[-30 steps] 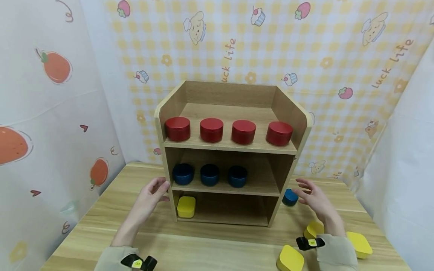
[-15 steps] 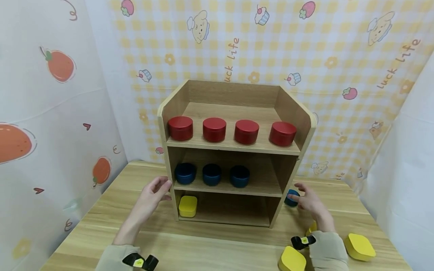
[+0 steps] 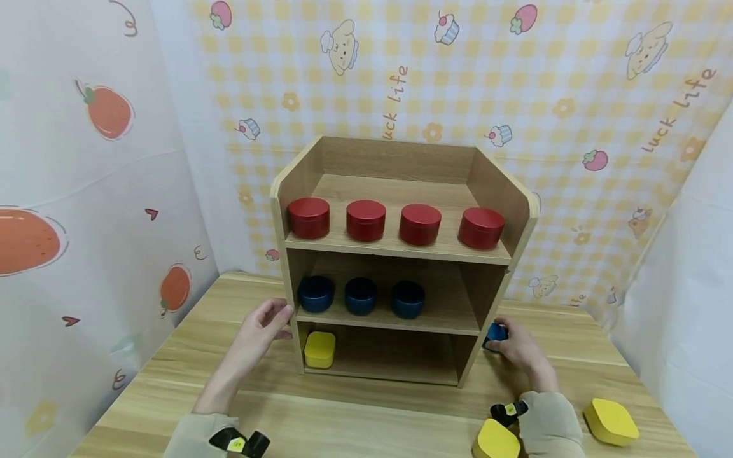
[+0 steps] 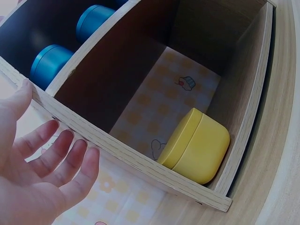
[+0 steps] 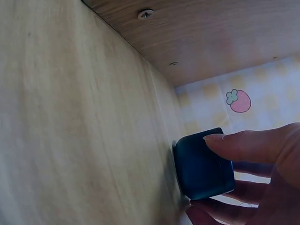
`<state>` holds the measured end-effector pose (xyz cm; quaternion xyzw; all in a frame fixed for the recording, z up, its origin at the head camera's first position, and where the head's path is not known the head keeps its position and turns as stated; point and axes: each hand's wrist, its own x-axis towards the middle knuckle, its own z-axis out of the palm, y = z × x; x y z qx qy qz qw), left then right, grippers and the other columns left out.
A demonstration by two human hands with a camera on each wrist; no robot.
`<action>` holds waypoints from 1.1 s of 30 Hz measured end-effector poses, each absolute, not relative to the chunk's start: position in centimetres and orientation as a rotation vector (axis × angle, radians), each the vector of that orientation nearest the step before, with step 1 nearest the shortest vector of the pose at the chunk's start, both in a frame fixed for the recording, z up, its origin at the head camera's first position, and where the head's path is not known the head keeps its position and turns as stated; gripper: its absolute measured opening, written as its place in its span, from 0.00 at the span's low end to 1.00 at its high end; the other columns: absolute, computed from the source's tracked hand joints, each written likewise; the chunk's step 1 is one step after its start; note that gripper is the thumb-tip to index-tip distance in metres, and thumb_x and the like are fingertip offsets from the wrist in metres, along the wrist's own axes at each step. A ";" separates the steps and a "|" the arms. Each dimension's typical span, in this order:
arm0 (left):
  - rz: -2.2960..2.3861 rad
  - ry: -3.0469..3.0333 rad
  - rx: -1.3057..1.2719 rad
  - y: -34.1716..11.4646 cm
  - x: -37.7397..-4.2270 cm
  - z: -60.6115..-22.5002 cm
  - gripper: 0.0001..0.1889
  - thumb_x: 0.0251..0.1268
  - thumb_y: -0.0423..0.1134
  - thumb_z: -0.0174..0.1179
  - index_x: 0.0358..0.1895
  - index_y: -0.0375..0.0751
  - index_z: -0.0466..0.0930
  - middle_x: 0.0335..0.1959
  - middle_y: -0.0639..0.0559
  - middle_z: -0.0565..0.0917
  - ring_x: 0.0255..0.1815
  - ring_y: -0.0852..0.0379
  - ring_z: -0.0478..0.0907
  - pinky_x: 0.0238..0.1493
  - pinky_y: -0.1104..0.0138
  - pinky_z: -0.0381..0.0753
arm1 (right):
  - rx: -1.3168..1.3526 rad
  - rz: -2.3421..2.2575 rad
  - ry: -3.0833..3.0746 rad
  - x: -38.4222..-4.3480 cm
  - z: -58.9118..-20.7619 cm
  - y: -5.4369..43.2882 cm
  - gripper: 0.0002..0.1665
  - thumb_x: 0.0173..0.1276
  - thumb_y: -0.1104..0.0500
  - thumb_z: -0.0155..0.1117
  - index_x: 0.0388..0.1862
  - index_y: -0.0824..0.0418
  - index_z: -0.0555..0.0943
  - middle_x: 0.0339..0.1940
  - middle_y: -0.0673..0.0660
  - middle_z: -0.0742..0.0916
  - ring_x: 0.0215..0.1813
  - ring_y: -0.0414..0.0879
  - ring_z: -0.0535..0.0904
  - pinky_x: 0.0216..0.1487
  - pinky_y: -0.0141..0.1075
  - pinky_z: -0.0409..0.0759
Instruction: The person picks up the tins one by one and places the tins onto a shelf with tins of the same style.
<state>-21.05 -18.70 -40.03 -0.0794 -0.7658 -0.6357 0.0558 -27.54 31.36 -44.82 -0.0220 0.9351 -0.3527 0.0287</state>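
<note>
Yellow-and-white checked fabric (image 3: 446,102) printed with strawberries, cupcakes and lettering hangs at the back, and white fabric (image 3: 114,242) with orange fruit prints hangs on the left. Between them stretches a wood-grain tabletop (image 3: 343,413), on which stands a three-tier wooden shelf unit (image 3: 395,159).

Just outside the unit's right side panel, low by the tabletop, is a loose blue tin (image 3: 495,334). The person's right hand (image 3: 520,350) holds it: the right wrist view shows the thumb pressed to one side and fingers curled around beyond, the grip closed to the tin's width. Part of those fingers is hidden behind the tin.

At the unit's left side panel, the left hand (image 3: 260,331) has its fingers apart and gently bent, the thumb at the panel's front edge, with nothing in its grasp. Whether its other fingertips touch the panel, I cannot tell.

Four round red tins (image 3: 366,221) stand in a row along the front of the top tier. Three blue tins (image 3: 360,296) occupy the left and middle of the second tier. One yellow box (image 3: 319,350) with rounded corners sits at the left end of the bottom tier. Two more yellow boxes (image 3: 611,422) lie on the tabletop, either side of the right sleeve (image 3: 551,423).
</note>
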 end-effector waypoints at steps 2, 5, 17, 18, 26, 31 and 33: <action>-1.932 -2.320 -0.239 -18.7 -21.0 -40.0 0.20 0.76 0.42 0.53 0.59 0.27 0.70 0.52 0.35 0.75 0.47 0.55 0.77 0.46 0.61 0.84 | -0.050 -1.097 2.882 -27.4 -44.9 31.3 0.35 0.64 0.65 0.67 0.66 0.75 0.64 0.61 0.82 0.70 0.59 0.74 0.69 0.57 0.62 0.72; -1.934 -2.319 -0.237 -18.7 -21.0 -40.0 0.20 0.76 0.42 0.53 0.59 0.27 0.70 0.53 0.35 0.75 0.46 0.56 0.77 0.46 0.61 0.84 | -0.027 -1.107 2.878 -27.2 -44.8 31.1 0.36 0.64 0.64 0.67 0.66 0.75 0.64 0.61 0.83 0.69 0.59 0.73 0.70 0.57 0.62 0.73; -1.929 -2.320 -0.246 -18.6 -21.1 -39.9 0.20 0.76 0.42 0.52 0.59 0.27 0.70 0.53 0.35 0.75 0.46 0.56 0.77 0.46 0.61 0.84 | -0.012 -1.189 2.872 -26.0 -42.4 31.1 0.35 0.65 0.60 0.67 0.64 0.73 0.63 0.61 0.81 0.69 0.54 0.69 0.73 0.50 0.54 0.80; -1.927 -2.321 -0.247 -18.6 -21.1 -39.9 0.20 0.76 0.42 0.52 0.59 0.27 0.70 0.53 0.35 0.75 0.46 0.56 0.77 0.46 0.62 0.84 | -0.023 -1.196 2.877 -25.9 -42.1 31.1 0.35 0.65 0.59 0.67 0.64 0.73 0.63 0.61 0.81 0.69 0.54 0.69 0.73 0.50 0.54 0.80; -1.934 -2.306 -0.260 -18.6 -21.1 -39.9 0.20 0.77 0.41 0.52 0.58 0.26 0.70 0.52 0.35 0.75 0.46 0.57 0.77 0.45 0.63 0.84 | -0.098 -1.188 2.949 -24.9 -39.8 31.3 0.38 0.66 0.57 0.68 0.68 0.70 0.64 0.63 0.81 0.69 0.56 0.72 0.72 0.50 0.58 0.79; -1.935 -2.316 -0.250 -18.7 -21.1 -40.0 0.20 0.77 0.42 0.52 0.59 0.26 0.69 0.53 0.35 0.75 0.46 0.57 0.77 0.45 0.63 0.84 | -0.149 -1.154 3.007 -24.0 -38.3 31.4 0.38 0.66 0.53 0.69 0.68 0.67 0.66 0.64 0.81 0.68 0.57 0.73 0.71 0.49 0.59 0.79; -1.933 -2.322 -0.243 -18.7 -21.0 -40.0 0.21 0.76 0.43 0.52 0.59 0.27 0.69 0.54 0.35 0.75 0.46 0.57 0.77 0.45 0.62 0.84 | -0.169 -1.152 3.027 -23.6 -37.7 31.3 0.37 0.65 0.53 0.69 0.67 0.67 0.67 0.63 0.79 0.70 0.57 0.72 0.72 0.47 0.57 0.80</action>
